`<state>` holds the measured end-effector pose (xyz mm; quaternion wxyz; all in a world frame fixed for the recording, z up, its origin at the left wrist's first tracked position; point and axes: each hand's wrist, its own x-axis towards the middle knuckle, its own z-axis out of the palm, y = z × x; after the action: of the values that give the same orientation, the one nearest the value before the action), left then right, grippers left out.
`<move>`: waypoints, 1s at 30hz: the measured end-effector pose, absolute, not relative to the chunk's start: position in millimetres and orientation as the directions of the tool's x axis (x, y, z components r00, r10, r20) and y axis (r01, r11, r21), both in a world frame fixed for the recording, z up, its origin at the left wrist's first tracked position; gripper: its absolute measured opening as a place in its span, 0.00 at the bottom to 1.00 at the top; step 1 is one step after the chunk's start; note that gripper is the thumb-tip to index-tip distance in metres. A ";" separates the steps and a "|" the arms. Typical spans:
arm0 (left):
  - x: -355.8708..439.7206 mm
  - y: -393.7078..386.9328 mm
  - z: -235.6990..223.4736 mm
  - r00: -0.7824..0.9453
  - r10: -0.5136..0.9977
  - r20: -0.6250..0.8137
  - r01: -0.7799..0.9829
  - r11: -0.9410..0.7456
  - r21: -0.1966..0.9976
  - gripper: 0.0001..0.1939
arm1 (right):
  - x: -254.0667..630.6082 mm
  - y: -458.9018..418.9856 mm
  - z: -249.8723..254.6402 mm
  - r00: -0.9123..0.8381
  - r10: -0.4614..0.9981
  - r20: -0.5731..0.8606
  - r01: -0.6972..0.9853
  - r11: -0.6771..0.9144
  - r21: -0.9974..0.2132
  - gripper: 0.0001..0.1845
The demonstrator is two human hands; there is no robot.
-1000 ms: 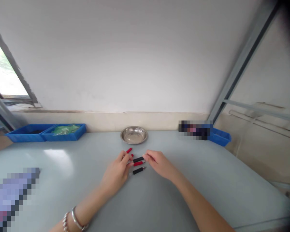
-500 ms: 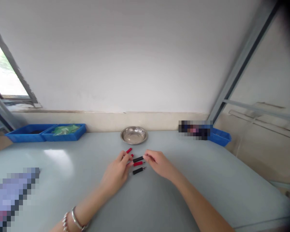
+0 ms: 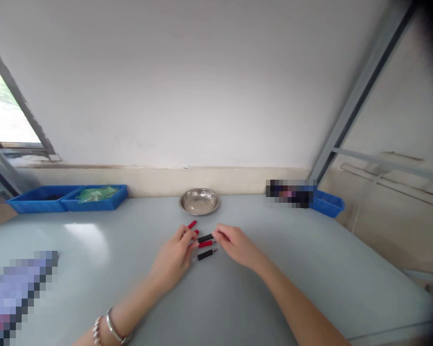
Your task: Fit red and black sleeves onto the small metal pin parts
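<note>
Between my two hands is a pen with a black grip (image 3: 205, 238). The thumb and fingers of my left hand (image 3: 178, 252) pinch its left end, and my right hand (image 3: 231, 242) pinches the tip end, which the fingers hide. Just below it lies a pen with a red grip (image 3: 206, 244), its left part behind my left fingers. Nearer to me a second black-grip pen (image 3: 207, 254) rests on the table, tip to the right. Red pen parts (image 3: 192, 224) stick out beyond my left fingers.
A round steel dish (image 3: 199, 202) stands by the wall. Two blue trays (image 3: 94, 204) sit at the back left, one with green plastic in it. Another blue bin (image 3: 328, 204) is at the back right, beside a blurred dark item. A pixelated bluish object (image 3: 21, 283) lies at the left.
Both hands keep their pinch on the black-grip pen and have hardly moved. The whole view has shifted very slightly.
</note>
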<state>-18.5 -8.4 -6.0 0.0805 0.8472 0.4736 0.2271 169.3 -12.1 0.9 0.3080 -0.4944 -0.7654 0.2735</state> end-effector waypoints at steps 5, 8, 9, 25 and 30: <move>-17.7 -10.2 -3.7 0.453 0.836 0.310 0.761 -0.544 0.353 0.11 | 169.1 -14.0 2.3 -0.329 0.927 0.182 0.573 0.349 -0.742 0.14; -17.3 -10.9 -2.9 0.455 0.833 0.315 0.755 -0.548 0.361 0.11 | 168.9 -13.8 2.2 -0.330 0.923 0.196 0.575 0.362 -0.734 0.13; -17.3 -11.0 -2.9 0.453 0.835 0.312 0.754 -0.546 0.365 0.11 | 168.9 -13.5 1.8 -0.329 0.922 0.203 0.576 0.367 -0.731 0.13; -17.3 -10.3 -4.2 0.457 0.843 0.285 0.763 -0.536 0.361 0.12 | 168.3 -12.3 -0.2 -0.331 0.902 0.278 0.590 0.428 -0.685 0.15; -16.5 -11.1 -2.8 0.451 0.857 0.250 0.779 -0.514 0.360 0.12 | 167.1 -10.6 -1.1 -0.327 0.904 0.275 0.611 0.424 -0.668 0.15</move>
<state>-16.5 -11.1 -2.8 0.0966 0.8461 0.4833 0.2029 167.1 -10.6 -1.1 0.3185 -0.4849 -0.7814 0.2298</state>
